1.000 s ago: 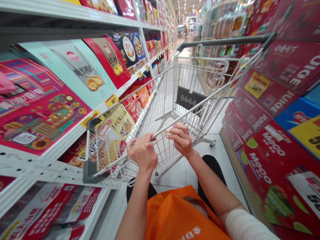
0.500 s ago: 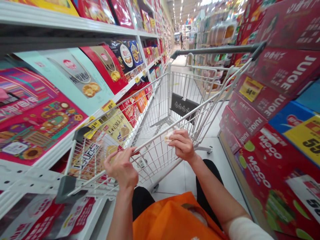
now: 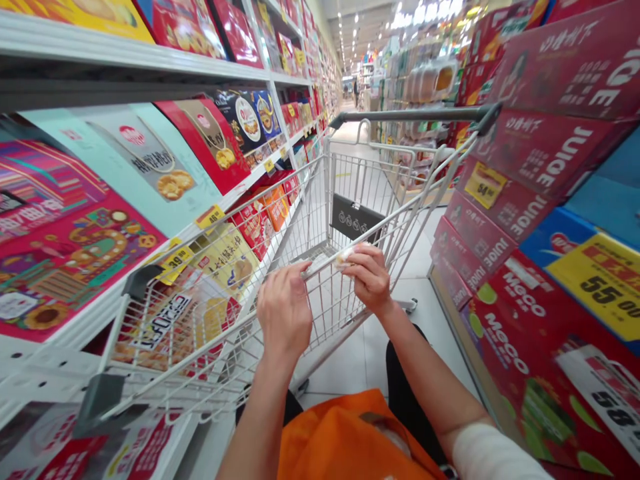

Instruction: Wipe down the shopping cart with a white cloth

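A grey wire shopping cart (image 3: pixel 350 313) stands at an angle in front of me, its basket seen from the side. My left hand (image 3: pixel 285 310) is closed over the cart's near top rail, fingers curled to the far side. To its right, my right hand (image 3: pixel 369 277) pinches a small crumpled white cloth or tissue (image 3: pixel 346 257) with yellowish marks against the same rail. The palm sides of both hands are partly hidden. A dark handle bar (image 3: pixel 410 116) crosses the cart's far end, with a black panel (image 3: pixel 356 219) below it.
Shelves (image 3: pixel 200 50) of boxed and bagged snacks run along the left, close to the cart. Stacked red drink cartons (image 3: pixel 530 180) with yellow price tags rise on the right. White floor tiles (image 3: pixel 370 367) show between. A person (image 3: pixel 355 92) stands far down the aisle.
My left hand has slid right along the rail, nearer my right hand. The right hand stays on the rail with the white cloth or tissue. The view has shifted slightly.
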The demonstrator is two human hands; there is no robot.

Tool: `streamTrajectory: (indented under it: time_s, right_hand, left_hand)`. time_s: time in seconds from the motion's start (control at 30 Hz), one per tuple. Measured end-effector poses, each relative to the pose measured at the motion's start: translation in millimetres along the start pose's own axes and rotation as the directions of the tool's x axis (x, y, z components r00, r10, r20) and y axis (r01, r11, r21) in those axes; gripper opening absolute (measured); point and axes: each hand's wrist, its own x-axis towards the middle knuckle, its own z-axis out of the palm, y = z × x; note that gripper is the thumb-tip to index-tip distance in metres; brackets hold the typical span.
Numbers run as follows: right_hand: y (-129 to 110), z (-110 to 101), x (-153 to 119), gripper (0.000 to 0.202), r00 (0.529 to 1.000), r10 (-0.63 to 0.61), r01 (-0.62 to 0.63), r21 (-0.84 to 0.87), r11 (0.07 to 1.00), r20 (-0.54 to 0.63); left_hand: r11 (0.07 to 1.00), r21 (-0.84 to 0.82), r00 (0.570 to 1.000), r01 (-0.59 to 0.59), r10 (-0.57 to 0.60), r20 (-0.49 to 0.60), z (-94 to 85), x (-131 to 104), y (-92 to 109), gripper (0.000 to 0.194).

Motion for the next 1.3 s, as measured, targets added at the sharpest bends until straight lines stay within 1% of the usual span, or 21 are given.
streamTrajectory:
  time_s: [0.07, 0.13, 0.2, 0.27, 0.3, 0.33, 0.43, 0.47, 0.5, 0.6, 0.63, 0.7, 0.8, 0.87, 0.97, 1.0, 1.07, 1.13, 1.2, 1.3]
  right_hand:
    - [3, -3, 0, 0.029, 0.998, -0.024, 0.023, 0.016, 1.0, 0.051]
    - [6, -7, 1, 0.029, 0.996, -0.016, 0.013, 0.04, 0.999, 0.083]
    - [10, -10, 3, 0.027, 0.999, 0.022, -0.023, 0.023, 0.999, 0.044]
    - [16, -11, 5, 0.026, 0.998, 0.058, -0.059, -0.024, 0.998, -0.031]
    - [19, -12, 4, 0.027, 0.997, 0.065, -0.067, -0.04, 0.997, -0.047]
    - [21, -12, 3, 0.028, 0.997, 0.069, -0.071, -0.042, 0.997, -0.036]
    - [29, -15, -2, 0.028, 0.995, 0.067, -0.068, 0.013, 0.998, 0.07]
    - [32, -18, -2, 0.027, 0.995, 0.066, -0.068, 0.02, 0.997, 0.077]
    - [35, -20, -2, 0.026, 0.996, 0.07, -0.07, 0.005, 0.998, 0.052]
    - [44, -22, 1, 0.025, 0.989, 0.091, -0.107, -0.142, 0.984, -0.112]
    - [46, -20, 0, 0.025, 0.987, 0.097, -0.121, -0.197, 0.973, -0.129]
    - [51, -13, -7, 0.022, 0.991, 0.098, -0.122, -0.298, 0.947, -0.094]
    - [53, -2, -22, 0.027, 0.997, 0.058, -0.072, -0.389, 0.919, -0.048]
    - [53, -3, -25, 0.026, 0.998, 0.031, -0.046, -0.371, 0.928, -0.046]
    - [57, -15, -11, 0.027, 0.999, 0.025, -0.038, -0.285, 0.958, -0.048]
    - [60, -20, -4, 0.026, 0.996, 0.04, -0.06, -0.272, 0.96, -0.077]
    - [66, -27, 7, 0.026, 0.98, 0.109, -0.153, -0.283, 0.947, -0.164]
    - [71, -29, 9, 0.026, 0.957, 0.185, -0.25, -0.309, 0.918, -0.223]
    - [73, -30, 2, 0.026, 0.954, 0.223, -0.281, -0.332, 0.901, -0.201]
    - [69, -33, -8, 0.027, 0.962, 0.243, -0.27, -0.331, 0.904, -0.123]
  left_hand:
    - [0.999, 0.031, 0.999, -0.015, 0.013, 0.042, 7.4, 5, 3, 0.068]
    - [0.996, 0.08, 0.998, -0.028, 0.024, 0.059, 12.4, 7, 5, 0.067]
    - [0.994, 0.105, 0.998, -0.034, 0.029, 0.055, 15.2, 9, 9, 0.068]
    - [0.995, 0.095, 0.998, -0.036, 0.031, 0.053, 16.4, 12, 12, 0.07]
    - [0.996, 0.083, 0.998, -0.032, 0.027, 0.058, 16.9, 14, 12, 0.072]
    - [0.997, 0.073, 0.998, -0.024, 0.02, 0.065, 17.3, 16, 13, 0.072]
    - [0.997, 0.075, 0.996, 0.024, -0.031, 0.086, 19.1, 19, 8, 0.071]
    - [0.996, 0.086, 0.995, 0.035, -0.043, 0.09, 20.0, 20, 6, 0.07]
    - [0.994, 0.097, 0.995, 0.041, -0.049, 0.089, 20.9, 20, 4, 0.07]
    - [0.992, 0.119, 0.997, 0.029, -0.038, 0.068, 23.7, 19, -1, 0.069]
    - [0.993, 0.119, 0.998, 0.021, -0.028, 0.059, 24.4, 19, -2, 0.068]
    - [0.994, 0.11, 0.999, -0.001, -0.004, 0.048, 25.6, 18, -2, 0.067]
    - [0.995, 0.097, 0.999, -0.015, 0.012, 0.032, 26.7, 17, 1, 0.065]
    - [0.996, 0.091, 1.0, -0.009, 0.008, 0.015, 27.2, 16, 2, 0.064]
    - [0.995, 0.095, 1.0, -0.013, 0.014, -0.007, 28.2, 15, 2, 0.064]
    - [0.995, 0.102, 1.0, -0.019, 0.021, -0.009, 28.5, 15, 1, 0.064]
    - [0.993, 0.107, 0.999, -0.043, 0.044, -0.01, 29.2, 15, -2, 0.062]
    - [0.993, 0.102, 0.998, -0.066, 0.067, -0.011, 29.7, 16, -7, 0.06]
    - [0.992, 0.105, 0.997, -0.076, 0.078, -0.013, 29.6, 16, -11, 0.057]
    - [0.989, 0.119, 0.996, -0.086, 0.084, 0.024, 27.9, 17, -14, 0.055]
